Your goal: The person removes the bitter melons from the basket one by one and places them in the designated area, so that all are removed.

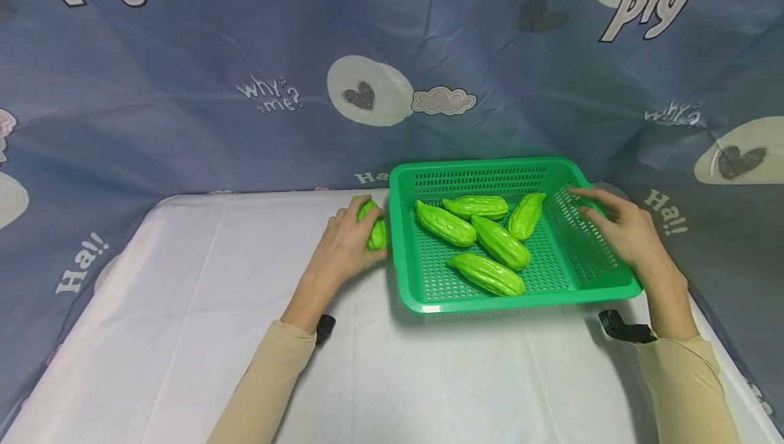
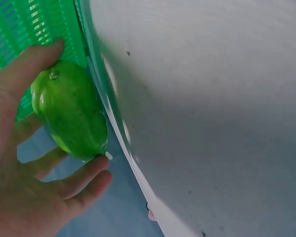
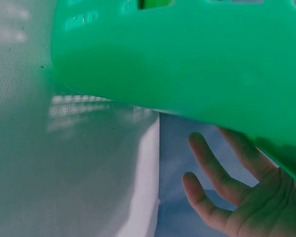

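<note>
A green bitter melon [image 2: 71,108] is in my left hand [image 1: 348,240], beside the left wall of a green plastic basket [image 1: 401,253]. In the left wrist view, the thumb lies at the stem end and the fingers curve round the far side. My right hand [image 1: 625,229] is at the basket's right rim, with thumb and a finger reaching over it in the head view. From the right wrist view, its other fingers [image 3: 207,153] are spread loosely outside the basket. More bitter melons [image 1: 486,274] lie inside the basket, several in all.
The basket stands on a white-covered table [image 1: 257,253], near its back edge. A blue printed cloth [image 1: 275,137] hangs behind and at both sides. Black wrist cameras [image 1: 625,328] sit at both sleeves.
</note>
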A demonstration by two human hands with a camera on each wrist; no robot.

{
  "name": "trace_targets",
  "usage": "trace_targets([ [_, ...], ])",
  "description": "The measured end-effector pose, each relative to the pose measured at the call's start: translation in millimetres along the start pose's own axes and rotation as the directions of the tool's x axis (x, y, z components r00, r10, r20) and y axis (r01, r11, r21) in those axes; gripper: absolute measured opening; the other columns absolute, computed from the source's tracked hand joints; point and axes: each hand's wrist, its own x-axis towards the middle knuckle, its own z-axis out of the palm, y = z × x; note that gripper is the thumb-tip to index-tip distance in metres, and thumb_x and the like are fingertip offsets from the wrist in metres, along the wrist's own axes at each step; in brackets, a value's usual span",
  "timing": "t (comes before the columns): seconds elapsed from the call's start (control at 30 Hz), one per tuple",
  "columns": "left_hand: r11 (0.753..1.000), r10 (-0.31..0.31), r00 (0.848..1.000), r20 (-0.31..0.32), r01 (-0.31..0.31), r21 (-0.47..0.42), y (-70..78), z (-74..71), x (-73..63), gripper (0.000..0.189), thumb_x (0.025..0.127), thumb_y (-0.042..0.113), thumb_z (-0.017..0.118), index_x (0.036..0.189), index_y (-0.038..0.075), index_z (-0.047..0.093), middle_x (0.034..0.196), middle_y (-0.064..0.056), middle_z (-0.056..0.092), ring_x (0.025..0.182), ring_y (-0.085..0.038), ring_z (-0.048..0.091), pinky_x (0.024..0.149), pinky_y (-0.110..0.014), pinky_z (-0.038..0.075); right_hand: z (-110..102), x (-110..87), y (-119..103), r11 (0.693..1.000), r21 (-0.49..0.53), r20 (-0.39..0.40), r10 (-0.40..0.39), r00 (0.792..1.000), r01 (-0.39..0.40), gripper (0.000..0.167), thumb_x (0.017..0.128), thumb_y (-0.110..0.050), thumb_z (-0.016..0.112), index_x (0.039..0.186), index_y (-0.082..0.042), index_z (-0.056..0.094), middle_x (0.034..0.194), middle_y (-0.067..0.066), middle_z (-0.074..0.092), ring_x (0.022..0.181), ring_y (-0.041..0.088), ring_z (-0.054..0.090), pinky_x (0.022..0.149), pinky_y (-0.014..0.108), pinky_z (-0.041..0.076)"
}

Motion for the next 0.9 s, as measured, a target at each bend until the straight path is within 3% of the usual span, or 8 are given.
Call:
trace_targets([
  [0.33, 0.999, 0.038, 0.997, 0.063, -0.039, 0.015, 0.5, -3.2, 5.8, 0.065, 0.086, 0.033, 0.088, 0.143, 0.015, 0.061, 0.164, -0.02, 0.047, 0.121, -0.042, 0.066, 0.092, -0.053, 0.056, 0.2, 0.1, 0.4, 1.0, -0.01, -0.001, 0.012, 1.0, -0.012, 0.048, 0.113, -0.047, 0.053, 0.157, -0.027, 0.057, 0.166, 0.022, 0.049, 0.145, 0.063, 0.045, 0.11, 0.082, 0.038],
  [0.57, 0.999, 0.046, 0.995, 0.091, -0.048, 0.024, 2.5, -6.2, 6.4, 0.078, 0.082, 0.034, 0.093, 0.148, 0.014, 0.059, 0.165, -0.02, 0.045, 0.127, -0.044, 0.062, 0.1, -0.055, 0.055, 0.6, 0.5, -0.7, 1.0, -0.001, 0.008, 0.015, 1.0, -0.015, 0.049, 0.113, -0.046, 0.052, 0.157, -0.027, 0.057, 0.166, 0.022, 0.049, 0.146, 0.063, 0.044, 0.11, 0.082, 0.038],
  [0.9, 0.999, -0.003, 0.992, 0.126, -0.003, 0.046, 7.4, -18.4, 1.9, 0.082, 0.081, 0.037, 0.094, 0.152, 0.02, 0.057, 0.171, -0.02, 0.037, 0.136, -0.044, 0.057, 0.105, -0.056, 0.054, -0.2, -0.7, -2.1, 1.0, -0.003, 0.015, 0.022, 1.0, -0.022, 0.05, 0.113, -0.047, 0.052, 0.158, -0.027, 0.055, 0.168, 0.022, 0.046, 0.146, 0.064, 0.043, 0.11, 0.083, 0.037],
])
